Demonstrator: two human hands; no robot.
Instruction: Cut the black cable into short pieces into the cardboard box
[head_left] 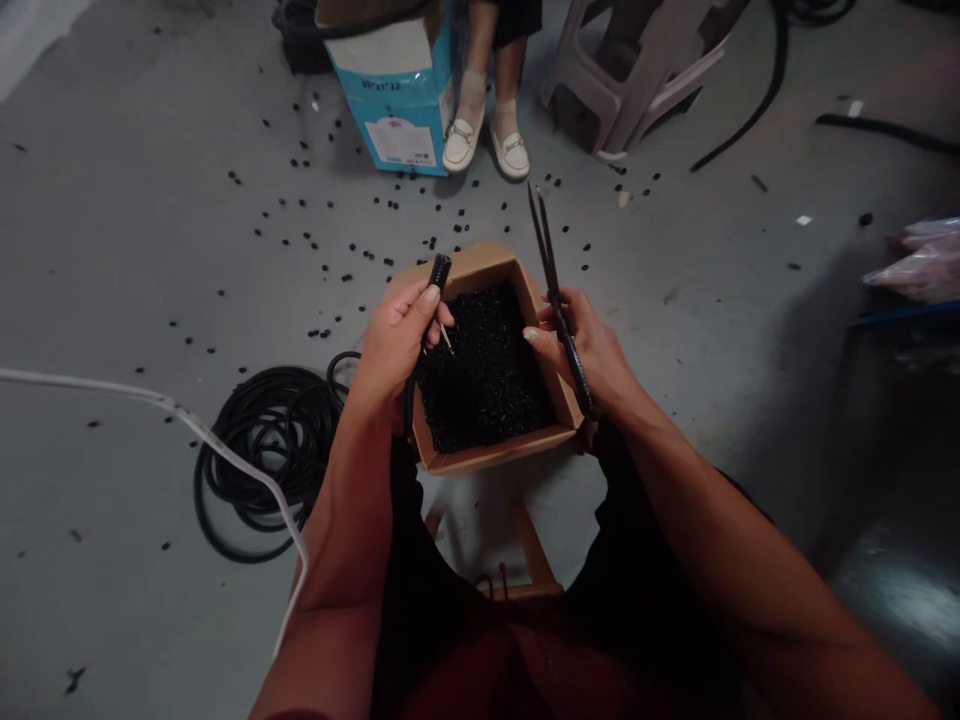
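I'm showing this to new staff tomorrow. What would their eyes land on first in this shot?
The cardboard box of black granules stands out in the middle, between the person's hands. The left hand pinches a short black cable piece, and the right hand grips a long thin black tool pointing upward. Black bits lie scattered over the grey floor, with a coil of black cable left of the box.
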